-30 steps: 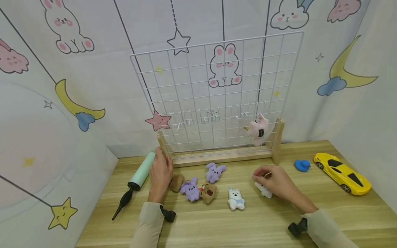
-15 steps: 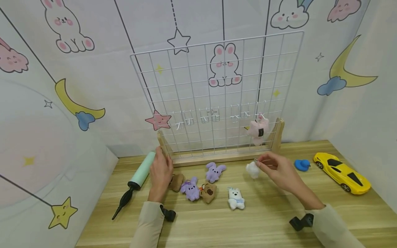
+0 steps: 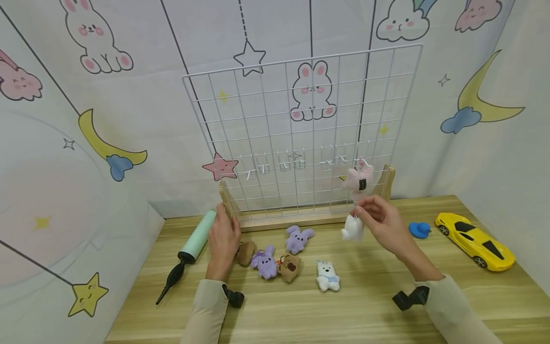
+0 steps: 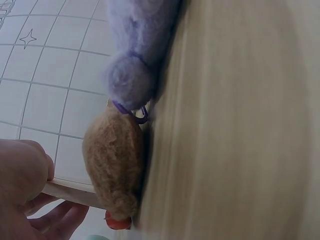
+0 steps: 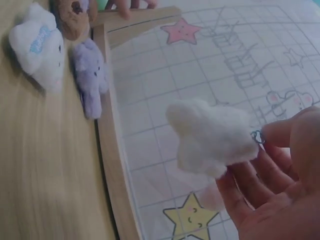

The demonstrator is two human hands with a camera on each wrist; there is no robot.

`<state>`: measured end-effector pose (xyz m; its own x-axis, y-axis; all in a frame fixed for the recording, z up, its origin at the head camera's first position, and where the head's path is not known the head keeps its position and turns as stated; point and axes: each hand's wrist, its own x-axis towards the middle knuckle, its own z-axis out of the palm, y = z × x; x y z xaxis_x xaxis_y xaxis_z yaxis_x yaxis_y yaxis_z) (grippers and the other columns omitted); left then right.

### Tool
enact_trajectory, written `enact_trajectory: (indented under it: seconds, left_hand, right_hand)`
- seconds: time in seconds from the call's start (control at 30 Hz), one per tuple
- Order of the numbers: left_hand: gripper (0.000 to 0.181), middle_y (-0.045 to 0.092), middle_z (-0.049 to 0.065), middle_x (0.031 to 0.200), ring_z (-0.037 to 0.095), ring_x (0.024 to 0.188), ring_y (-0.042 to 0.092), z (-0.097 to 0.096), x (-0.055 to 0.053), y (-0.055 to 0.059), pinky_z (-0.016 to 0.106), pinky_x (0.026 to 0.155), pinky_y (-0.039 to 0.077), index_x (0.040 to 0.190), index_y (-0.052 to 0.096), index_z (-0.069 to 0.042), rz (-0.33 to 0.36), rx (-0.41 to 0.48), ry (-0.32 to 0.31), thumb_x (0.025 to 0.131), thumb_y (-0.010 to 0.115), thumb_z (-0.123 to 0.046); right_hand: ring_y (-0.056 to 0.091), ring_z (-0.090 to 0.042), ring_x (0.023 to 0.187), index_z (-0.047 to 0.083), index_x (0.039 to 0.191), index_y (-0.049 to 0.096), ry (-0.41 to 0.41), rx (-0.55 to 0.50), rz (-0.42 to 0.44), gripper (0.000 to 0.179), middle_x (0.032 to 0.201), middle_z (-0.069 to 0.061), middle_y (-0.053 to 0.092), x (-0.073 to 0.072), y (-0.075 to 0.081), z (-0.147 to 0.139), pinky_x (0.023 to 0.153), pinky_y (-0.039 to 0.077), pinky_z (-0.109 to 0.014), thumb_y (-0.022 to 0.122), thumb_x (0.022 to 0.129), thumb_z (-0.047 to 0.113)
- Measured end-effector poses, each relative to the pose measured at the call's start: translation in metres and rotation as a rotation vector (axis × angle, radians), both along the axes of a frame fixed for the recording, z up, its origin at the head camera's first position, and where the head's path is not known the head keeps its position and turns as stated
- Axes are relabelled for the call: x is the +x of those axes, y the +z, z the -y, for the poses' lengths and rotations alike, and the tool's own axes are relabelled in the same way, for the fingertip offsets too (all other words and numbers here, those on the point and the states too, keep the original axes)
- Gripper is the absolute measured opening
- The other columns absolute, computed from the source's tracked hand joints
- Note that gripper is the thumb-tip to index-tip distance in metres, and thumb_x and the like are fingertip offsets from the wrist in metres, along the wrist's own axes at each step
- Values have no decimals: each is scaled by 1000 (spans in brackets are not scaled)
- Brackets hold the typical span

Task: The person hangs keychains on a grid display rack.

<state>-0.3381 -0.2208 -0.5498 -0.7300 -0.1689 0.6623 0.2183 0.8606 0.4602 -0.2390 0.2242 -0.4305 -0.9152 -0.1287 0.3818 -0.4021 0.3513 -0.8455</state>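
My right hand (image 3: 384,224) pinches the small ring of a white plush keychain (image 3: 353,228), which hangs in the air in front of the grid rack (image 3: 275,221). In the right wrist view the plush (image 5: 210,135) dangles from a ring between thumb and finger. At the rack's left end, my left hand (image 3: 223,237) grips the wooden foot; thumb and fingers (image 4: 65,220) lie on either side of the wood (image 4: 75,195). Beside that hand lie a brown plush (image 3: 246,253) and a purple bunny plush (image 3: 265,263).
Several hooks (image 3: 284,166) line the grid, and a pink plush (image 3: 359,179) hangs from the rightmost. Another purple plush (image 3: 298,239), a brown bear plush (image 3: 290,268) and a white bear plush (image 3: 328,276) lie on the table. A green pump (image 3: 198,239), blue duck (image 3: 419,230) and yellow car (image 3: 474,242) flank them.
My right hand has lifted the white plush keychain off the table and raised it toward the rack, below the pink plush. The left hand stays at the rack's foot.
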Motion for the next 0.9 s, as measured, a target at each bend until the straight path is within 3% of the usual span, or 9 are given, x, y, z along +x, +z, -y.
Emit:
enact_trajectory:
  seconds: [0.07,0.1,0.23,0.33,0.47,0.5,0.77,0.8,0.9]
  left_hand:
    - [44,71,29,98,51,70,69,-6,11,14,61,54,51,144,48,0,12,4,-8,105,60,-16]
    - [44,70,28,97,51,69,69,-6,11,14,60,52,50,144,48,1,4,2,-11,107,58,-19]
    - [43,71,31,99,53,73,70,-19,33,42,64,58,53,143,47,4,55,9,-5,107,61,-14]
    - [41,70,29,97,51,70,69,-20,35,44,65,57,51,141,48,2,27,-10,8,105,62,-13]
    - [40,70,27,94,49,65,67,-18,30,39,63,51,47,141,49,1,-12,-15,4,106,59,-15]
    - [41,70,28,95,49,66,67,-19,33,42,64,52,48,141,48,3,-5,-2,-7,106,59,-14]
    - [40,70,26,94,47,65,67,-14,26,33,63,51,46,142,49,0,-8,-23,9,107,59,-19]
    - [41,70,26,95,48,66,68,-16,28,36,65,52,47,142,49,1,-4,-12,0,107,60,-17]
    - [43,71,26,96,47,65,68,-12,21,27,62,50,47,144,48,0,1,-8,-3,107,60,-18]
  right_hand:
    - [73,-2,103,2,122,65,-20,-14,-21,21,115,-14,77,-2,3,1,90,57,-15,64,111,21]
    - [72,-2,104,3,121,66,-38,-14,-37,21,115,-11,76,-3,5,2,90,56,-15,65,111,21]
    - [68,-2,103,7,118,74,-121,2,-86,19,111,-1,73,-5,13,5,87,55,-16,70,108,22]
    - [67,-4,98,8,117,76,-158,0,-95,19,109,-1,73,-5,20,7,82,56,-16,72,107,23]
    - [70,-8,90,7,119,75,-175,-28,-72,25,108,-2,73,-6,26,8,76,59,-19,72,106,28]
    - [71,-9,88,6,120,74,-174,-37,-63,26,107,-2,73,-7,27,9,76,61,-21,72,107,29]
    - [78,-9,82,1,121,72,-149,-190,-12,32,98,4,78,-10,36,15,78,65,-24,74,105,29]
    - [78,-8,81,0,121,72,-153,-213,-12,33,96,5,78,-11,37,17,78,65,-24,75,104,28]
    - [77,-9,79,-1,121,74,-170,-274,-24,34,92,6,80,-12,41,21,75,65,-23,78,103,27]
